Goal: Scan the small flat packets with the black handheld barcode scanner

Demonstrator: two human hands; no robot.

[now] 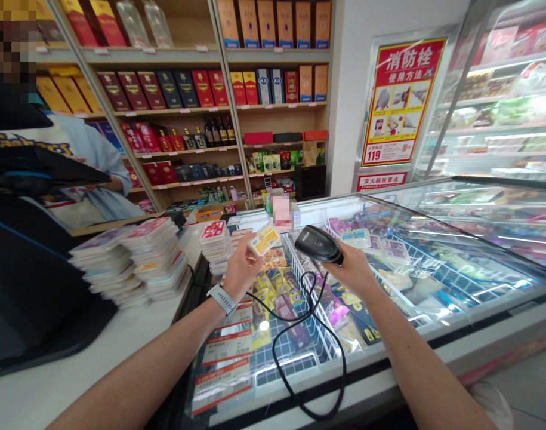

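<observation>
My left hand (243,266) grips a small flat plastic box with a yellow and white label (264,240), raised over the glass-topped freezer. Facing it from the right, a black barcode scanner (318,243) is held in my right hand (351,269), its head pointing toward the box. The scanner's black cord (275,352) loops down across the glass. Just left of my left hand stands a short stack of similar boxes (214,239). Several more boxes (355,237) lie on the glass beyond my right hand.
Taller stacks of flat boxes (154,257) stand on the white counter (133,358) beside a black checkout terminal (26,280). Packaged ice creams (290,304) lie in baskets under the freezer glass. A person in a light blue shirt (93,155) is behind the counter, before shelves of boxed bottles (174,89).
</observation>
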